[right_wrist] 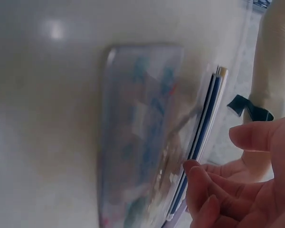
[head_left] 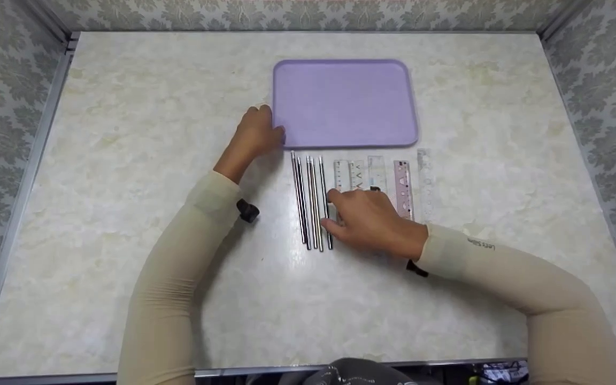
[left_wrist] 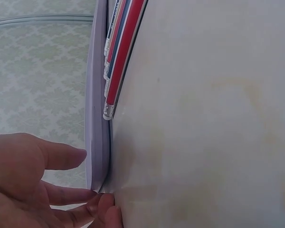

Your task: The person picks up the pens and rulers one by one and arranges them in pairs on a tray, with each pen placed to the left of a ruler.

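Observation:
My left hand (head_left: 259, 131) holds the near left corner of a purple tray (head_left: 345, 101), thumb over the rim and fingers around its outside. In the left wrist view, the thumb meets the tray's edge (left_wrist: 96, 142) and the fingers bend at its corner. Below the tray lie several pencils (head_left: 309, 203), side by side with eraser ends towards it. My right hand (head_left: 369, 219) reaches across the rulers to the rightmost pencil (head_left: 323, 182), thumb and forefinger spread apart. Whether it touches the pencil is hard to tell.
Several clear rulers (head_left: 341, 174) lie in a row right of the pencils, partly under my right hand. Among them are a pink ruler (head_left: 403, 187) and a faint clear one (head_left: 425, 182) at the right end. Patterned walls border the marbled table (head_left: 126, 107).

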### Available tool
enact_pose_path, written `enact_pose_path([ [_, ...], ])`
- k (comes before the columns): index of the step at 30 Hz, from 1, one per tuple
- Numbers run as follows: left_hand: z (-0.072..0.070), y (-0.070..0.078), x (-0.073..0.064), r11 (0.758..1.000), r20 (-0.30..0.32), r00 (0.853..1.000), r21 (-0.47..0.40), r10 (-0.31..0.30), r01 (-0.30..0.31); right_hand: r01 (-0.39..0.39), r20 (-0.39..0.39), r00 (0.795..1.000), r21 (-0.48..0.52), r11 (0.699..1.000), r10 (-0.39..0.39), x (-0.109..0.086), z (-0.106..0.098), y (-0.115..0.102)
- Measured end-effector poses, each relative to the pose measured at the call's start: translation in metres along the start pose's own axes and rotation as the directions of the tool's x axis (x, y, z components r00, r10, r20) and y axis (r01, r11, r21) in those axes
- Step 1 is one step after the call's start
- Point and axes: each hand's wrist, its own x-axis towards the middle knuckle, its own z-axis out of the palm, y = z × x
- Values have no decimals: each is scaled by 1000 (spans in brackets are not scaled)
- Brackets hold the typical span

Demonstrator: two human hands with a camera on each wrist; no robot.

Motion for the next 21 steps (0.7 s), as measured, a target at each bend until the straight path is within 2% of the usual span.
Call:
enact_pose_path([
  [9, -1, 2, 1, 1000, 15, 1000, 20, -15, 14, -58, 18, 998, -12, 998, 58, 2, 4, -7],
  [21, 2, 2, 2, 999, 23, 999, 23, -30, 29, -75, 38, 996, -22, 997, 76, 2, 6, -10],
])
